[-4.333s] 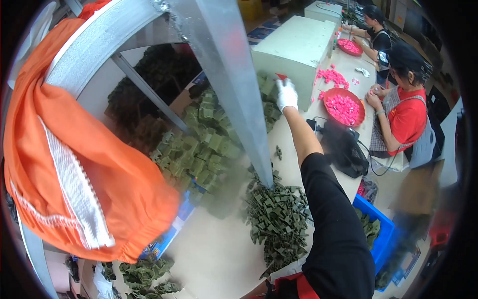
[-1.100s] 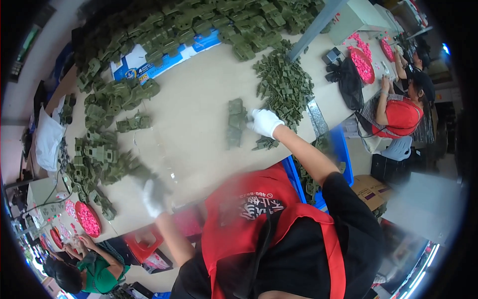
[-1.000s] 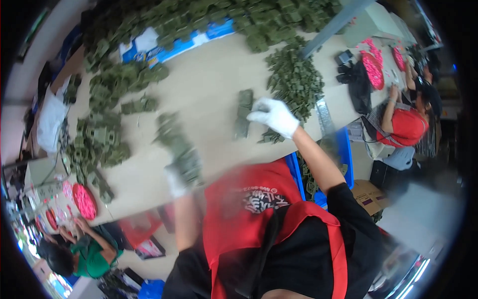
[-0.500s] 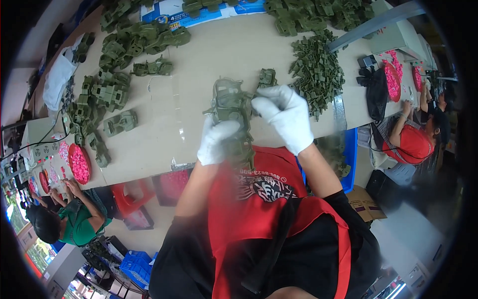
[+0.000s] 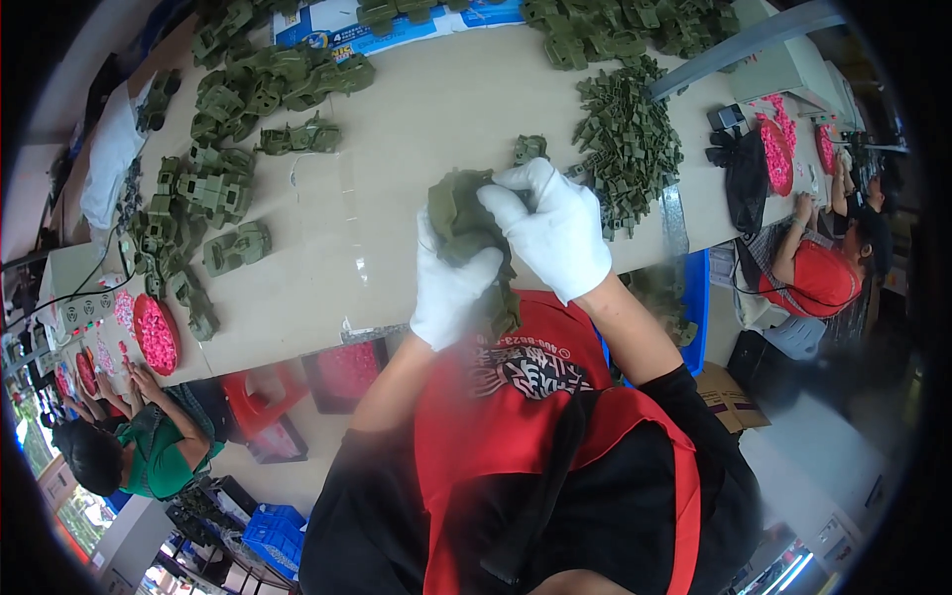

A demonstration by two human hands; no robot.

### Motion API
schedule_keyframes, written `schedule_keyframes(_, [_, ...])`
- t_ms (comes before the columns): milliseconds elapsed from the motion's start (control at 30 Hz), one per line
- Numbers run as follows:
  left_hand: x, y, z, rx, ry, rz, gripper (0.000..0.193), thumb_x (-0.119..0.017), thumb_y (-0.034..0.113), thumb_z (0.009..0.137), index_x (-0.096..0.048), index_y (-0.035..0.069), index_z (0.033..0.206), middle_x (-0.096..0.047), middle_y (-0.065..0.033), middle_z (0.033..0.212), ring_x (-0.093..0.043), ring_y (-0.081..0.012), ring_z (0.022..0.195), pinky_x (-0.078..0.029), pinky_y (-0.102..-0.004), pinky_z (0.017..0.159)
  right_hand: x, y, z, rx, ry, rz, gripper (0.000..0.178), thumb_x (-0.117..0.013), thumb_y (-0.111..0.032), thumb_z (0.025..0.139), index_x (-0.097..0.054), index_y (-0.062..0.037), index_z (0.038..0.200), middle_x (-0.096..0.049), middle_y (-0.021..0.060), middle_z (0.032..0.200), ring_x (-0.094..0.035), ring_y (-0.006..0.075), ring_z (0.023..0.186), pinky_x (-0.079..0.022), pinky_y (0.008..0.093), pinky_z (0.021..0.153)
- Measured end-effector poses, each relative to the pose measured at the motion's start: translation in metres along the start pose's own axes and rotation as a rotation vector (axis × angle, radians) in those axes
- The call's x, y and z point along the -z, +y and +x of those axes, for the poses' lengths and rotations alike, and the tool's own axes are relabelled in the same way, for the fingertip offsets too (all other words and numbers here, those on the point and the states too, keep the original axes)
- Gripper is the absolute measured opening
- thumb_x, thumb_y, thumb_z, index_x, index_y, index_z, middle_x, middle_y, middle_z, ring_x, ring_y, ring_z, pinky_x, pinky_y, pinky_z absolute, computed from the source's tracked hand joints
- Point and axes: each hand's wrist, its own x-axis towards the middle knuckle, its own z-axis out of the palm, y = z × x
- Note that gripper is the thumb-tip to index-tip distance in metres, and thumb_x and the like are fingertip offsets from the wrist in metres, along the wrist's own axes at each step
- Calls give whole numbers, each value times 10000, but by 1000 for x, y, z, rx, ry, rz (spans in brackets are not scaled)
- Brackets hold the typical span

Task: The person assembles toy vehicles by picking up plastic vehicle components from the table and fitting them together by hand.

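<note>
My gloved left hand [image 5: 448, 290] grips an olive-green plastic toy vehicle body [image 5: 462, 213] above the table's front edge, its fingers wrapped round the side. My right hand [image 5: 555, 233], also in a white glove, is closed against the vehicle's right side, thumb and fingers pinched together. Whether a small part sits in that pinch is hidden by the glove. Just beyond the right hand lies another small green piece [image 5: 531, 149] on the table. A heap of small green plastic parts [image 5: 630, 144] is to the right of it.
More green vehicle bodies [image 5: 213, 188] are piled at the left and far side. A grey metal bar [image 5: 744, 50] crosses the far right. Below the table edge at right stands a blue crate [image 5: 697, 312]. Co-workers sit at both sides near red trays [image 5: 157, 335] of pink pieces.
The vehicle body has been turned in my left hand, so a more solid face shows. My right hand has moved slightly left, onto its side.
</note>
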Motion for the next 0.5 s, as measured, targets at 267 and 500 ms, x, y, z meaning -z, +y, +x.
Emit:
schedule_keyframes(267, [-8,-11,-4,-5,118,-24,634,-599,-78,716,-318,70,1265,-549,-87,1080,-589,-162,927,-512,-278,777,-7,8,5,1,-67,9,153,-634,-193,829,-634,-60,905,-662,187,817,-654,368,749,-530,438,688])
schedule_keyframes(500, [-4,-20,5,-145,115,283,611,-649,-59,729,-327,70,1232,-524,-83,1116,-552,-145,994,-480,-290,836,-27,12,2,174,149,-10,77,-671,-85,790,-620,-35,820,-660,169,709,-666,325,625,-528,363,553])
